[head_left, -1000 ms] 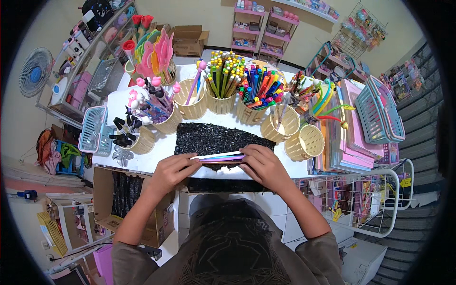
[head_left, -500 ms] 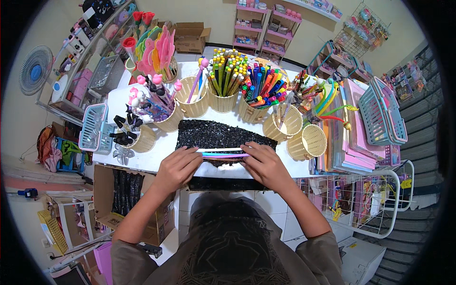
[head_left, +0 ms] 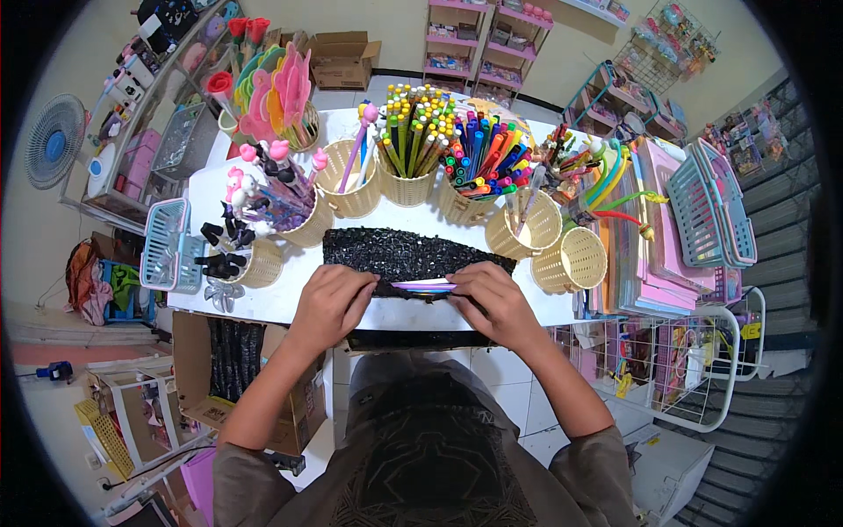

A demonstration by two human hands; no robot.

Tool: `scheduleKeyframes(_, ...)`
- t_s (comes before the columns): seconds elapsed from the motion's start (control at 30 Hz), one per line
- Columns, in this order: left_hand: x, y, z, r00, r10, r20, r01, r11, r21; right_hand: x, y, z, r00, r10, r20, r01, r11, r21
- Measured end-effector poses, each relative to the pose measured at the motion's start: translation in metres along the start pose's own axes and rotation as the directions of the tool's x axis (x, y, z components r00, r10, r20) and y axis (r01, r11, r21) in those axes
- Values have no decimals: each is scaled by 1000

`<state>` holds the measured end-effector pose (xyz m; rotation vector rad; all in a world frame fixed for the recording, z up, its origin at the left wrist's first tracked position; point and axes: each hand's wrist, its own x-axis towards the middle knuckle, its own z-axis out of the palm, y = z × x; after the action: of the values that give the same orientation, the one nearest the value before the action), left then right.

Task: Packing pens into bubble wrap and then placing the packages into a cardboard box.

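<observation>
The step in hand seems to be the wrapping of a thin bundle of white, purple and blue sticks (head_left: 423, 286) in a wrinkled black plastic sheet (head_left: 408, 253). The bundle lies crosswise at the near edge of this sheet, between the two hands. The left hand (head_left: 336, 303) has its fingertips pressed together, and it appears to pinch the sheet's near edge at the bundle's left end; if it also grips the sticks there, I cannot tell. The right hand (head_left: 492, 303) makes its grip on the right end, thumb on the near side and fingers above. In my judgement, the next move calls for both hands to turn the edge over evenly, with the sticks kept together and parallel.

The sheet rests on a white tabletop (head_left: 277, 300). Behind it, cream woven baskets stand in a curve: one carries yellow-ended pencils (head_left: 409, 132), another one colourful markers (head_left: 487, 158). At the left is a pale blue plastic basket (head_left: 169, 255); at the right, a pile of pink and pastel paper goods (head_left: 663, 237).

In the room, a white round fan (head_left: 54, 145) is at the far left, pink shelf racks (head_left: 452, 54) stand at the far wall, and a brown cardboard box (head_left: 303, 400) is below the tabletop, near left.
</observation>
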<state>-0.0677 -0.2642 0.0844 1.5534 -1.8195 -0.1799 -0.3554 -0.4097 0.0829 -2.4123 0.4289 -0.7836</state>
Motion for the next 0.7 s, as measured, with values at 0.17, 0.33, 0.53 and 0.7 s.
scheduleKeyframes(0.17, 17, -1, -6, 988, -114, 102, 117, 993, -30, 3, -1, 6, 994, 83, -72, -80, 995, 54)
scheduleKeyframes(0.33, 34, -5, -10, 953, -177, 246, 198, 978, -63, 7, -1, 7, 971, 226, -81, -208, 960, 187)
scheduleKeyframes(0.53, 31, -10, -5, 983, 174, 50, -178, 980, 93, 13, -2, 5, 955, 291, -59, -273, 939, 212)
scheduleKeyframes(0.7, 30, -26, -4, 941, 335, 47, -336, 941, 29, 11, -2, 5, 941, 332, -66, -314, 929, 194)
